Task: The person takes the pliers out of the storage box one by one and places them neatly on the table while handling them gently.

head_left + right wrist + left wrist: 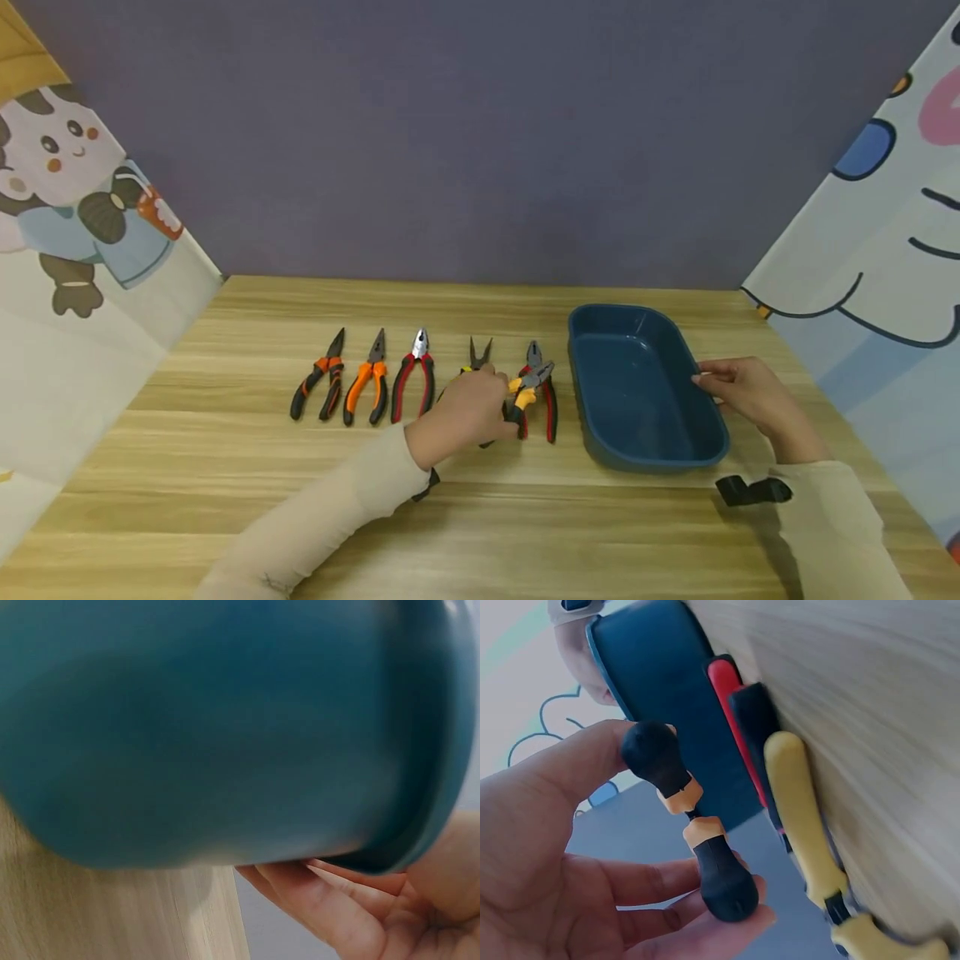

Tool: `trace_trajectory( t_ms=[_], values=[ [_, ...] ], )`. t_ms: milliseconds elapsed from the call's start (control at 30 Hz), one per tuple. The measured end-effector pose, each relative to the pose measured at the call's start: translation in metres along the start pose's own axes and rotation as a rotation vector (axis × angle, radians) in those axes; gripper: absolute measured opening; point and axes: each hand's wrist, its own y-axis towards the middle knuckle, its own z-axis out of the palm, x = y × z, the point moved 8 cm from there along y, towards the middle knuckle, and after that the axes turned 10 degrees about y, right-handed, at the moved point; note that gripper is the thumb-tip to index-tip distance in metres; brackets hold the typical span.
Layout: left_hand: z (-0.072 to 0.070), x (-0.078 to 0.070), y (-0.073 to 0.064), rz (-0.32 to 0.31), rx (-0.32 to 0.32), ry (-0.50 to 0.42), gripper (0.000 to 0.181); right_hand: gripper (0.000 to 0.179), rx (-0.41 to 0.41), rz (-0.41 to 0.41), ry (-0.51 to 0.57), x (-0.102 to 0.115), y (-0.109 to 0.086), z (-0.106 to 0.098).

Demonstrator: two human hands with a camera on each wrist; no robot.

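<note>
My left hand (468, 408) grips combination pliers with yellow-and-black handles (526, 395), jaws pointing up and right. In the left wrist view, thumb and fingers press the two black handle ends (730, 889) from either side. The held pliers overlap red-and-black pliers (552, 412) in the head view. Yellow-handled long-nose pliers (481, 357) are partly hidden behind the left hand. On the right, my right hand (750, 400) pinches the right rim of a deep blue plastic basin (637, 392), thumb on top and fingers beneath the rim (450, 750).
Left of the hand lie red-and-black cutting pliers (416, 379), orange-and-black long-nose pliers (367, 383) and another orange-and-black pair (322, 379), all in a row. The wood-grain table (525, 533) ends at a grey back panel (480, 150). Printed panels flank both sides.
</note>
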Motion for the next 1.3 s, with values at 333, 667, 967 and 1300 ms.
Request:
trace_trajectory(
  t_ms=[333, 667, 967, 1300],
  values=[
    [0.009, 0.022, -0.014, -0.043, 0.072, -0.027, 0.039, 0.053, 0.001, 0.008, 0.001, 0.000, 0.001, -0.001],
    [0.014, 0.044, -0.030, -0.092, 0.067, -0.030, 0.040, 0.051, 0.004, 0.002, -0.005, -0.001, 0.001, 0.000],
    [0.018, 0.070, -0.048, -0.160, 0.080, -0.058, 0.060, 0.051, 0.003, -0.005, -0.011, -0.003, 0.001, 0.000],
    [0.010, 0.105, -0.065, -0.204, 0.029, -0.083, 0.038, 0.052, -0.002, 0.007, -0.009, -0.001, 0.000, 0.000]
  ],
)
